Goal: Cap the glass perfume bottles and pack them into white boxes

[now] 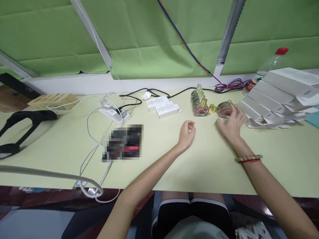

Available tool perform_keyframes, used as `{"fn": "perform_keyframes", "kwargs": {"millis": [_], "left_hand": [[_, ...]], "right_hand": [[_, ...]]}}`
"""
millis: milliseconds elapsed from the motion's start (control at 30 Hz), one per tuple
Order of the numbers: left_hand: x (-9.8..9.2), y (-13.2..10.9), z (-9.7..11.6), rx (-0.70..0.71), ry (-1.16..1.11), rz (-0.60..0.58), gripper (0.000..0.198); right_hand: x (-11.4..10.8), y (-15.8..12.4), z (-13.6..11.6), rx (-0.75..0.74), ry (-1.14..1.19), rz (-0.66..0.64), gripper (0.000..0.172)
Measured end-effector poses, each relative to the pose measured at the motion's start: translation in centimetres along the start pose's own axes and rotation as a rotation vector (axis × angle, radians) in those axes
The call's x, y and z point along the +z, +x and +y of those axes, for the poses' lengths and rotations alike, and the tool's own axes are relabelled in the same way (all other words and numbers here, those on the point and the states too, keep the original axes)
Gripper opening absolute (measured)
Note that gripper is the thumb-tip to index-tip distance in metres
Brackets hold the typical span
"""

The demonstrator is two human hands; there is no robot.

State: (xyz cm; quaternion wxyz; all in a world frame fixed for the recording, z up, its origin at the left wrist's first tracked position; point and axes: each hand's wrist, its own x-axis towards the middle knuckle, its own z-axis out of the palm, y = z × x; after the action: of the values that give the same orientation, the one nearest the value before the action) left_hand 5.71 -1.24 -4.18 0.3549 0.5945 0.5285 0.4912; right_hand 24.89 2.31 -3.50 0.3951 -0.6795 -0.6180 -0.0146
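Note:
My right hand (233, 123) is at a round glass perfume bottle (223, 110) with pinkish contents. Its fingers reach over the bottle's right side, with the thumb at the near left edge. To the left, my left hand (186, 136) hovers above the table, fingers loosely curled and nothing visible in them. Beyond it stands a row of similar perfume bottles (200, 110) with gold and clear tops. Small gold caps (212, 108) lie between the row and the bottle at my right hand.
White boxes (279, 96) are stacked at right, before a red-capped plastic bottle (259, 74). Two flat white boxes (167, 109) lie back centre. A power strip (112, 113) with cables, a pixelated patch, a black frame-like object (27, 116) and yellowish cartons (54, 100) are at left.

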Motion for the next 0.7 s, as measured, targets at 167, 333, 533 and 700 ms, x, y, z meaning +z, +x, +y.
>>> {"fn": "perform_keyframes", "kwargs": {"millis": [167,333,533,700], "left_hand": [[0.17,-0.22,-0.22,0.013,0.021,-0.013,0.018],[0.21,-0.32,-0.05,0.007,0.036,-0.026,0.017],[0.21,-0.33,0.04,0.012,0.059,-0.032,0.017],[0.16,-0.28,0.02,0.025,0.057,-0.031,0.016]], "right_hand": [[-0.17,-0.10,-0.04,0.021,0.008,0.035,0.076],[-0.35,-0.21,-0.06,-0.017,0.014,0.071,0.072],[-0.08,-0.25,0.07,-0.035,0.036,0.045,0.068],[0.48,-0.01,0.79,-0.063,0.030,0.074,0.055]]}}
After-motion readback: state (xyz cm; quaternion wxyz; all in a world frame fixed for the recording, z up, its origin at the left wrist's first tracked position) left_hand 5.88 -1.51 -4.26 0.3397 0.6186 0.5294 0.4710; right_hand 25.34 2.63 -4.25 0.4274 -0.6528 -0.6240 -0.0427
